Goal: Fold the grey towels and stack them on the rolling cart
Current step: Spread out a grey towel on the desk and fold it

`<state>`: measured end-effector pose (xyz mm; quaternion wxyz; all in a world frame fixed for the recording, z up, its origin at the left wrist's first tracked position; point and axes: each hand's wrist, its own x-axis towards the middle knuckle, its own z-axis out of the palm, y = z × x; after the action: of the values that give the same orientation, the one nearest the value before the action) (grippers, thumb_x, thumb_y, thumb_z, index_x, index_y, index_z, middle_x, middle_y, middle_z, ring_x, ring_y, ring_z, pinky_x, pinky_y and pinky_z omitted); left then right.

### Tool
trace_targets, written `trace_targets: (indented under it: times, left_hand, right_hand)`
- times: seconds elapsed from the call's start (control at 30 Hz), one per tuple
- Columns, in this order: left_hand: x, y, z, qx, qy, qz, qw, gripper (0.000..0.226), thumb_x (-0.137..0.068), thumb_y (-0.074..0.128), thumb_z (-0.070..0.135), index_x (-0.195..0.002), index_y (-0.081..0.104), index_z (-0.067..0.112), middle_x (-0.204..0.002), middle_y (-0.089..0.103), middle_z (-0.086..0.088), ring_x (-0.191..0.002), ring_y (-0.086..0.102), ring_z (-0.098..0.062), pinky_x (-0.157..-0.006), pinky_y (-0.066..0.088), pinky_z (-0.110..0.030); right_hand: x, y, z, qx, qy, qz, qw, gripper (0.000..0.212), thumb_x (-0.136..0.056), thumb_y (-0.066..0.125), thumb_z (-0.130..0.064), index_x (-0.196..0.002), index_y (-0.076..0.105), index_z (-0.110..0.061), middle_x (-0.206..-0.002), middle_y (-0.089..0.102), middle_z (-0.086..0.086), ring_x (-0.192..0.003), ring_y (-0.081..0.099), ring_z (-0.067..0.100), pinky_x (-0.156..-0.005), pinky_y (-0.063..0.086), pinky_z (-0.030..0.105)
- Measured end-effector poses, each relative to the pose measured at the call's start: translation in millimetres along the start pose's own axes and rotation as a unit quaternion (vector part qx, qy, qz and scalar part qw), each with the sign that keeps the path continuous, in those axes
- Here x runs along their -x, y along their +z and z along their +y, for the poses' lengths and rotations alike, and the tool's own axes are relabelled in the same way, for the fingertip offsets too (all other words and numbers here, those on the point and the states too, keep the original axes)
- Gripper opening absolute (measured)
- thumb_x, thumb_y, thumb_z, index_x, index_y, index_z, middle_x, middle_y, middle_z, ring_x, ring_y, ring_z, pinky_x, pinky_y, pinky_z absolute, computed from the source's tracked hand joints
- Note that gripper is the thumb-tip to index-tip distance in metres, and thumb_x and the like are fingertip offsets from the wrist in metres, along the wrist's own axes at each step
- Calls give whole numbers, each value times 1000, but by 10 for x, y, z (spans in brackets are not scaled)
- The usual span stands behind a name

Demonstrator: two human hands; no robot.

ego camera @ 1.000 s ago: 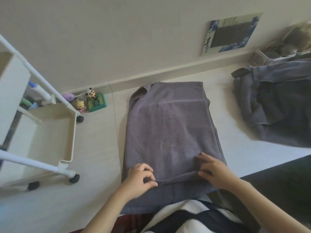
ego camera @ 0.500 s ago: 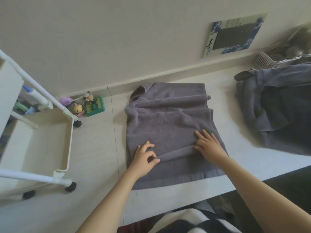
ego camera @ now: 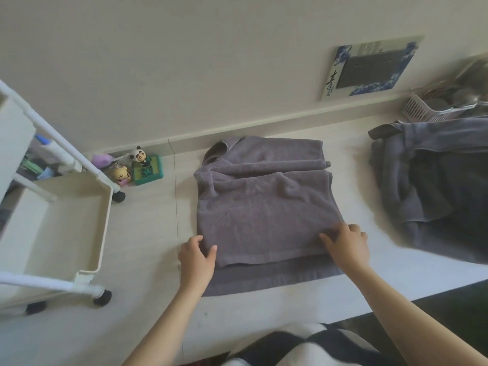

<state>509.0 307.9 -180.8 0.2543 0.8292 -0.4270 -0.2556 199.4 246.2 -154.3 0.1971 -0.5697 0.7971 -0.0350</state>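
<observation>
Far to the left of your fingers stands the white rolling cart (ego camera: 60, 228), its lower tray facing you and its black casters on the pale surface. Beyond it, by the wall, a panda figurine (ego camera: 139, 156) stands on a green box (ego camera: 147, 170), with a small yellow toy (ego camera: 122, 175) just beside.

Your left hand (ego camera: 196, 258) pinches the near-left corner of the upper layer of the grey towel (ego camera: 264, 207), thumb on top and the other fingers curled at the edge. The towel lies partly folded between your two hands, rumpled toward the wall, and the lower layer sticks out nearer you than your fingertips.

Your right hand (ego camera: 347, 245) grips the near-right corner of that same upper layer, fingers bent over the cloth.

Well to the right of those fingers lies a heap of unfolded grey towels (ego camera: 433, 191), and past it a white slotted basket (ego camera: 425, 110) by the wall, under a blue-framed picture (ego camera: 372, 68).
</observation>
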Motion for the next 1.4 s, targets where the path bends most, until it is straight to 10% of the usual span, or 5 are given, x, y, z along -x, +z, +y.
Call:
trace_targets:
  times: [0.43,0.63,0.93,1.1,1.4]
  left_hand:
    - [-15,39,195,98,-84,-9,992,20,-81,67,20,-75,50,11,-73,57,-1,-70,54,-22,-59,36,-31]
    - [-131,23,195,352,-210,-107,906,19,-80,70,18,-90,60,4,-97,69,-15,-88,66,-29,-82,52,-42]
    - [2,-7,67,260,-182,-124,940,11,-83,72,23,-84,66,14,-92,71,-8,-89,67,-27,-89,53,-44]
    - [35,-37,69,293,-191,-138,927,17,-82,73,23,-89,70,7,-92,73,-11,-89,69,-28,-89,53,-44]
    - [50,-27,-6,320,-209,-137,914,18,-83,71,24,-92,71,8,-94,73,-10,-91,69,-27,-92,52,-45]
  right_hand:
    - [-242,-75,24,75,49,-22,996,78,-65,71,-63,-114,44,-9,-120,54,11,-112,49,31,-88,41,38]
    - [-227,-67,38,17,33,-10,999,60,-68,77,-48,-104,50,-9,-113,54,12,-105,47,32,-84,42,38]
    - [-77,4,86,42,-76,117,989,38,-72,78,-28,-103,61,-14,-115,50,10,-109,43,32,-91,28,37]
    - [-56,-7,50,-93,-19,44,994,24,-87,63,-28,-101,51,-13,-96,61,9,-83,54,30,-66,39,33]
    - [-42,-32,210,5,-3,21,1000,33,-85,64,-35,-113,61,-17,-109,57,11,-103,51,31,-85,39,35]
